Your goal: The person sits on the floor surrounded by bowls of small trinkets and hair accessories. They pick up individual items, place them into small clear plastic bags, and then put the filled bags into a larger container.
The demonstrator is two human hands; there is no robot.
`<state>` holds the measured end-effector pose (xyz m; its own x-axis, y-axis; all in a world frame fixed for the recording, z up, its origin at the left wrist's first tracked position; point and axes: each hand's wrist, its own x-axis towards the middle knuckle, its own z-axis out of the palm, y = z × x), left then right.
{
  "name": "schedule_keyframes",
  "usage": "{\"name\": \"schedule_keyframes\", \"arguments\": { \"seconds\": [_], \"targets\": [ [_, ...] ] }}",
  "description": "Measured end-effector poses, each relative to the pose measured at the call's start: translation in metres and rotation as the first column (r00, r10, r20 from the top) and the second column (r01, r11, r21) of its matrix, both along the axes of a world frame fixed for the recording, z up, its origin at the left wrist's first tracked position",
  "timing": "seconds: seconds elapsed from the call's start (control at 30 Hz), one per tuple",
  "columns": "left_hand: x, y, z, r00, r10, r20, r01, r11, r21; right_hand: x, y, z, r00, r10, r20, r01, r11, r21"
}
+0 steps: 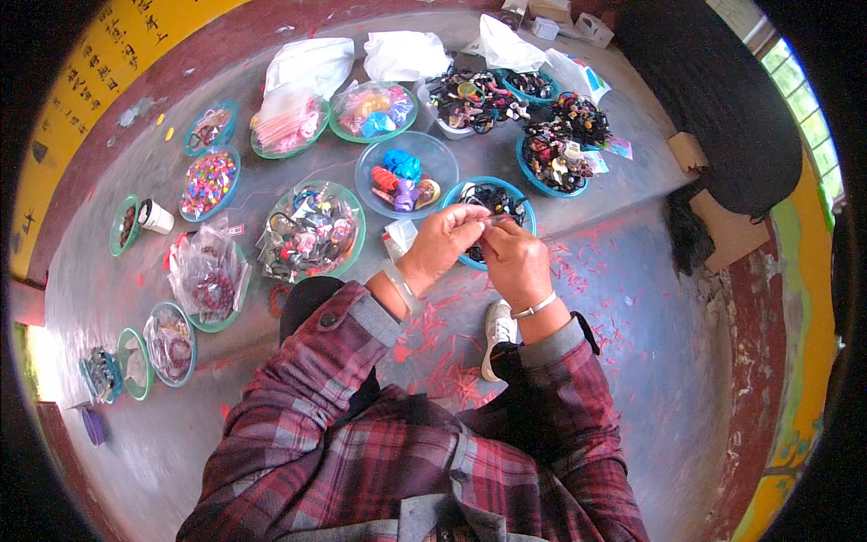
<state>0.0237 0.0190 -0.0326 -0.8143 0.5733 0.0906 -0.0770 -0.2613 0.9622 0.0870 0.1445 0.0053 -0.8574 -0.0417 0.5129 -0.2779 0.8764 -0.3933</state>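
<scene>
In the head view, the person's left hand (442,246) and right hand (517,262) meet in front of the body, above the near edge of a blue basin (488,180) filled with black items (495,200). The fingers of both hands are bent and closed, thumbs against forefingers, with the tips of the two hands touching or nearly so. Anything pinched between them is too small to make out, so what they grip cannot be told. The basin sits on the floor (650,434), partly hidden by the hands.

A white packet (400,237) stands just left of the left hand. Beyond it is a clear bowl (363,181) with blue, red and purple bundles (402,165), and farther left a green basin (362,237) full of small packaged pieces (312,230). Behind the blue basin, to its right, another basin is heaped with dark, decorated items (555,163). Thin red scraps (442,348) are strewn across the floor around a white shoe (498,336). Both forearms wear plaid sleeves (307,379), and each wrist bears a pale band (535,305).
</scene>
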Motion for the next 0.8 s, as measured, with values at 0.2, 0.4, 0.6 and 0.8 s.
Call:
{"name": "schedule_keyframes", "arguments": {
  "seconds": [0.2,0.4,0.6,0.8],
  "targets": [
    [-0.005,-0.001,-0.003,0.994,0.035,0.101,-0.034,0.999,-0.014,-0.001,-0.003,-0.004,0.993,0.117,0.000,-0.115,0.973,0.200],
    [-0.007,0.000,-0.008,0.994,0.089,0.061,-0.085,0.995,-0.054,0.002,-0.009,-0.003,0.994,0.107,0.006,-0.103,0.931,0.349],
    [-0.015,-0.007,-0.009,0.986,0.156,0.051,-0.149,0.982,-0.113,0.002,-0.012,-0.002,0.992,0.128,-0.014,-0.119,0.952,0.281],
    [-0.029,-0.026,0.010,0.975,0.198,-0.104,-0.210,0.969,-0.128,-0.009,0.020,0.015,0.980,-0.039,-0.195,0.017,0.993,-0.116]
  ]
}}
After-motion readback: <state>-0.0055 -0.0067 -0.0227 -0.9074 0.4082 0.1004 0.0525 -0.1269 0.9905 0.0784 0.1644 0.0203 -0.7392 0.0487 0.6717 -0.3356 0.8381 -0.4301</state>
